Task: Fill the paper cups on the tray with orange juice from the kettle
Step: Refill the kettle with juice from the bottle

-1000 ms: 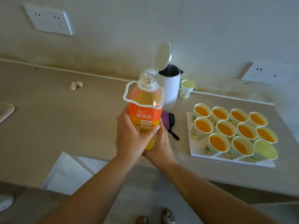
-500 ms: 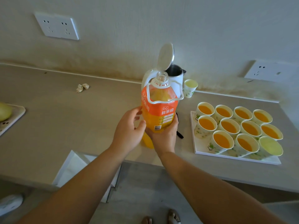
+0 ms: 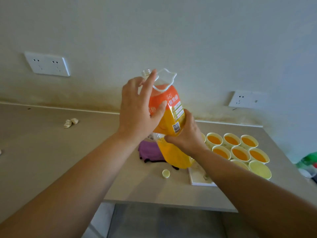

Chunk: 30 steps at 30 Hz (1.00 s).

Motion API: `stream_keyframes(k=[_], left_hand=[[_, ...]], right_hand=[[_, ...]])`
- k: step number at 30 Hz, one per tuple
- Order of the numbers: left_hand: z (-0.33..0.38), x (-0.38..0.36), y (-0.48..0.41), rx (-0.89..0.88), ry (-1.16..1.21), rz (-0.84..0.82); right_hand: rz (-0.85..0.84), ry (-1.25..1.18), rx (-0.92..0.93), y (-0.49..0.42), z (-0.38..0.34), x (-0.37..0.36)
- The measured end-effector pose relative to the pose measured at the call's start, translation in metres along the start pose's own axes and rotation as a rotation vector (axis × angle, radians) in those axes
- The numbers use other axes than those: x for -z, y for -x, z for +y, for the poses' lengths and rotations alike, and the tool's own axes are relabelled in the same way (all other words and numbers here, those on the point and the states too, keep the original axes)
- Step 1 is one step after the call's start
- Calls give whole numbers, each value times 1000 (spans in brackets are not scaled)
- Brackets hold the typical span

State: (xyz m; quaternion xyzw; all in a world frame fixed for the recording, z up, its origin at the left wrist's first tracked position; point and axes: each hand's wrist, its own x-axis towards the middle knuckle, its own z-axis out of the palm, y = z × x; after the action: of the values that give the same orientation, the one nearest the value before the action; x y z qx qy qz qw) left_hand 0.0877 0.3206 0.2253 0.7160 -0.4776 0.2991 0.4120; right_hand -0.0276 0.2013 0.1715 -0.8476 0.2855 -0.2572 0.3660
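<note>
- Paper cups (image 3: 239, 154) stand on the tray (image 3: 199, 179) near the counter's (image 3: 51, 152) right end, most of them filled.
- Right hand (image 3: 187, 138) grips the tilted juice bottle (image 3: 173, 157) low down, fingers curled round it.
- Left hand (image 3: 135, 114) presses straight, slightly spread fingers against its upper part.

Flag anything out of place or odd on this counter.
The juice bottle is uncapped and tilted, gripped by the right hand; a small cap lies loose on the counter. Crumpled scraps sit near the wall. On the tray, the front-right paper cup shows no orange juice, unlike those behind it.
</note>
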Motion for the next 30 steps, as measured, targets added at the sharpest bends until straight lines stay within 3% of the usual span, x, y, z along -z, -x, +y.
stream_keyframes(k=[4,8,18,23,30], left_hand=[[13,-17,-24,-51,-41,99],[23,-51,-42,-98,-55,80],[55,-154,-59,237,-61,-93],[65,-184,-42,395,23,-45],[54,-213,-25,451,22,-93]], right_hand=[[-3,166,90,-31,1,42],[-58,349,163,-67,18,83],[-258,814,296,-149,76,161],[-323,907,339,-174,92,168],[-382,987,368,-198,103,162]])
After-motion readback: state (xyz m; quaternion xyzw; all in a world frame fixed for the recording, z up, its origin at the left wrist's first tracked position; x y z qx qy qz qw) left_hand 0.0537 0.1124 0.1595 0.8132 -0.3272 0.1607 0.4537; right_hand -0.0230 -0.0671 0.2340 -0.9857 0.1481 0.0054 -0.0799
